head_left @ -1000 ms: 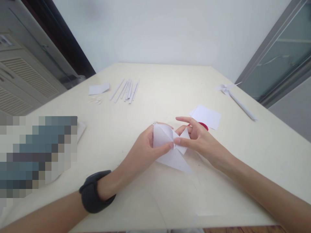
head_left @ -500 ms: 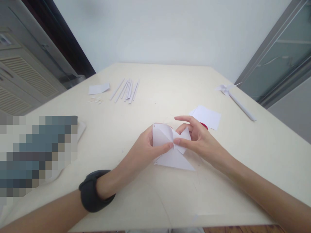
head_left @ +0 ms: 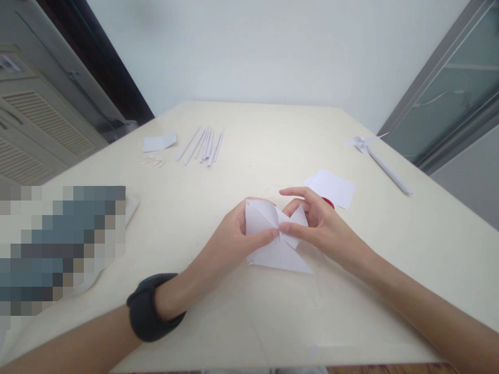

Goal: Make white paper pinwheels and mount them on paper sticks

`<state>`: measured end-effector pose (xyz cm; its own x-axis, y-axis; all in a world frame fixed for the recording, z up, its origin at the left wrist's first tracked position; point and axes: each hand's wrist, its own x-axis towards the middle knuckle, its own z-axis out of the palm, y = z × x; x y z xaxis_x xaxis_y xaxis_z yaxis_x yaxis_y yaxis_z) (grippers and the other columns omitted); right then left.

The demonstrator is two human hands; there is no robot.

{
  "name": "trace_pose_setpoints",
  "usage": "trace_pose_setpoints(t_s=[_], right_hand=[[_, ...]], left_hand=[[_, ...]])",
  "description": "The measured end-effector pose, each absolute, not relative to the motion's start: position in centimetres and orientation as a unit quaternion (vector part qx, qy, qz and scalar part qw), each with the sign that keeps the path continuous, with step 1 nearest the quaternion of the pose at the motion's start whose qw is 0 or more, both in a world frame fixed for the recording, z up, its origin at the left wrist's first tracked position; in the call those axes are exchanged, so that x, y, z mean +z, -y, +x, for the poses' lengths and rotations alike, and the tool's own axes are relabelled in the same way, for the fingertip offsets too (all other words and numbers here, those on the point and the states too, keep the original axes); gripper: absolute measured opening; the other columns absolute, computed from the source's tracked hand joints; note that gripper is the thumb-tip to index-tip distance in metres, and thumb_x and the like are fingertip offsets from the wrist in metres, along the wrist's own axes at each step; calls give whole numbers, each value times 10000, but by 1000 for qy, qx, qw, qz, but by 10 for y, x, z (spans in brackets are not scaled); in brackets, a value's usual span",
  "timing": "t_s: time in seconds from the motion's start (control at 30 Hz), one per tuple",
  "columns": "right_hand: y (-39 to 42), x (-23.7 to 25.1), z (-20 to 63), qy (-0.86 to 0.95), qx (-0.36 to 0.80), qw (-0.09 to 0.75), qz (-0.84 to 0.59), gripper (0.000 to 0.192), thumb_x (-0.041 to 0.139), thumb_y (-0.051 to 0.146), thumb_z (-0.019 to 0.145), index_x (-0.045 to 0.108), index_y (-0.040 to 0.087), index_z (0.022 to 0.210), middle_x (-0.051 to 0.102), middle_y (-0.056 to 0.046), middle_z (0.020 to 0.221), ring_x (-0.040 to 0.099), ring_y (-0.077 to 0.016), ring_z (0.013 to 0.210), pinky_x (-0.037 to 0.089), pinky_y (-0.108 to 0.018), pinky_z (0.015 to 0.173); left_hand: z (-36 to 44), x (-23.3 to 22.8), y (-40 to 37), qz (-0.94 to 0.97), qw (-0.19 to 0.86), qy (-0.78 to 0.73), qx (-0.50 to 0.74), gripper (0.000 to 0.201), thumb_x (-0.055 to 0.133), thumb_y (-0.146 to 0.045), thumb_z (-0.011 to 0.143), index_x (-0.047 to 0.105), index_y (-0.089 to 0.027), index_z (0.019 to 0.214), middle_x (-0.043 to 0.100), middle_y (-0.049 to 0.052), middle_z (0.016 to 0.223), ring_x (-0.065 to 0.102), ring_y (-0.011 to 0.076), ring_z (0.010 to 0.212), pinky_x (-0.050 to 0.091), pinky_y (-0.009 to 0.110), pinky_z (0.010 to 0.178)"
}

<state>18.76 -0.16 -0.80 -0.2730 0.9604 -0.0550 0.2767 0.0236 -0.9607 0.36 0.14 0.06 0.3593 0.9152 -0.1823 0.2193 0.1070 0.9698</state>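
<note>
A white paper pinwheel head [head_left: 262,218], with cut and folded-in corners, is held just above the table between both hands. My left hand [head_left: 237,231] grips its left side, the thumb pressing near the centre and the fingers behind the paper. My right hand [head_left: 312,215] pinches it at the centre with the thumb, its index finger stretched out above. One pointed flap spreads toward the lower right. Behind my right hand, part of a red object [head_left: 328,201] shows; the rest is hidden.
White paper squares [head_left: 335,188] lie beyond my right hand. A paper pinwheel on a stick [head_left: 388,169] rests at the right. Several rolled paper sticks [head_left: 205,145], a folded paper [head_left: 159,142] and small pale pieces [head_left: 154,160] lie at the back left. A pixelated object [head_left: 62,244] is at the left.
Almost nothing differs. Both hands keep the same hold on the paper pinwheel head, and the whole view has shifted very slightly.
</note>
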Motion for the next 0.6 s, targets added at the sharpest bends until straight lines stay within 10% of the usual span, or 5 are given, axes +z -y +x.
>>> trace_pose_setpoints(t_s=[0.6], right_hand=[[1, -8, 188, 628, 495, 342, -494, 459, 637, 384, 766, 422, 375, 1172, 560, 35, 941, 552, -152, 758, 471, -294, 606]], left_hand=[[1, -6, -1, 618, 540, -473, 320, 335, 608, -310, 795, 486, -267, 1105, 598, 6, 878, 603, 184, 781, 472, 283, 633]])
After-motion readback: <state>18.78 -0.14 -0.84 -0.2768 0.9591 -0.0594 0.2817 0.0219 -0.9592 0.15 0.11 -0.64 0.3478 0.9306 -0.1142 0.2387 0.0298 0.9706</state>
